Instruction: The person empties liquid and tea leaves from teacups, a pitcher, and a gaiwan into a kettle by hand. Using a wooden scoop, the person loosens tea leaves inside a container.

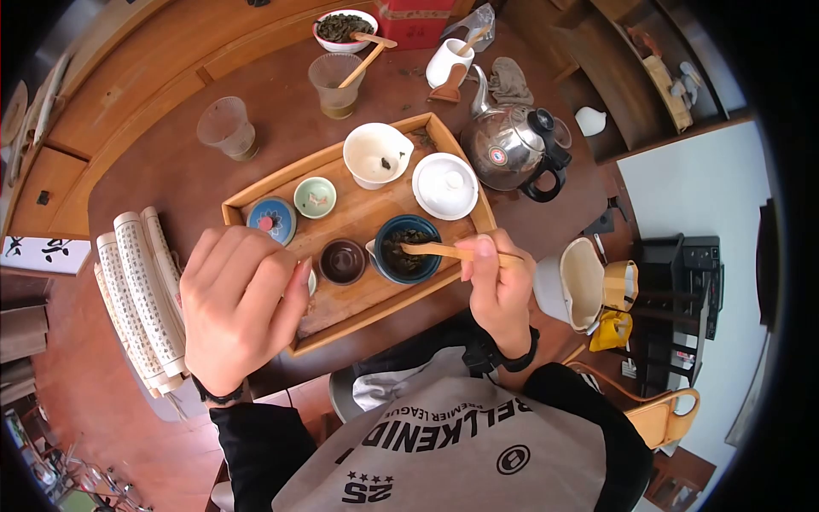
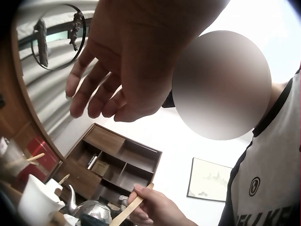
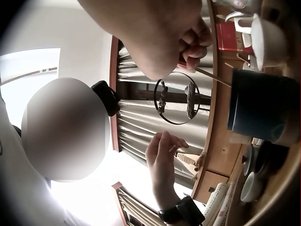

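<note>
My right hand (image 1: pixel 503 294) pinches a wooden tea spoon (image 1: pixel 445 250) between thumb and fingers. The spoon's tip lies inside a dark blue cup (image 1: pixel 413 219), over dark tea leaves (image 1: pixel 401 263). Holding nothing, my left hand (image 1: pixel 235 299) hovers above the tray's left side with fingers loosely bent. Beneath and beside it are a blue lid with a pink knob (image 1: pixel 281 229) and a brown cup (image 1: pixel 343 261); part of another small cup is hidden by the hand. A green cup (image 1: pixel 316 196), a white pitcher (image 1: pixel 363 158) and a white lid (image 1: pixel 439 192) stand farther back.
The wooden tray (image 1: pixel 350 339) has raised edges. A steel kettle (image 1: pixel 508 154) stands right of it, rolled bamboo scrolls (image 1: pixel 141 290) lie left. Behind are two plastic cups (image 1: pixel 226 128), a bowl of tea leaves (image 1: pixel 317 36), a red box (image 1: pixel 414 26) and a white utensil holder (image 1: pixel 444 66).
</note>
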The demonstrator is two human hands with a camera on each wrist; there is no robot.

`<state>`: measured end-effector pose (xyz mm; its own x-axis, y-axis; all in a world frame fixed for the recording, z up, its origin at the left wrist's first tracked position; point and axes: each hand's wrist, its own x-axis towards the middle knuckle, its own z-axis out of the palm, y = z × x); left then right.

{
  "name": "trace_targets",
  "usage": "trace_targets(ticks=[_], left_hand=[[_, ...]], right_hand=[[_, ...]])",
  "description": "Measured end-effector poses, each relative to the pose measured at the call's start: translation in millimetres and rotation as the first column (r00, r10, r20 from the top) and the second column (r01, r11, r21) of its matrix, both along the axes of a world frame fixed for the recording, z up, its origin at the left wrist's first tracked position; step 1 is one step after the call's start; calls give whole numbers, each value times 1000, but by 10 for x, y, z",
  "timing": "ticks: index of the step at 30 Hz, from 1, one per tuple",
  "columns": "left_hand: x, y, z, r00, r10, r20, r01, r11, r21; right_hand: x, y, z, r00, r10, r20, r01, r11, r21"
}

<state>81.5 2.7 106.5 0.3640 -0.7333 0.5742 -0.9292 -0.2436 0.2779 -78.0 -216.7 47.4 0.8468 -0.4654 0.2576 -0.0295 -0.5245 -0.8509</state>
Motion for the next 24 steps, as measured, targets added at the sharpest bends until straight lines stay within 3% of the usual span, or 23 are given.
trace_targets(ticks=[2,6,9,13,24], left_hand=[[0,16,-14,1000,6,6,-6,1000,-6],[-7,13,-19,1000,7,8,-7,1000,-4],[0,-3,-17,1000,18,9,-18,1000,2],[1,-2,-24,1000,10,-1,-10,1000,12],[11,-16,-37,1000,9,4,-9,1000,10]], right_hand=[[-20,27,3,992,-79,97,79,997,-5],[-71,48,69,972,-100,211,78,991,112],[-32,72,93,996,-64,66,62,997,46],[13,96,-27,1000,-11,26,9,997,77],[-11,26,-107,998,-37,45,31,991,128]])
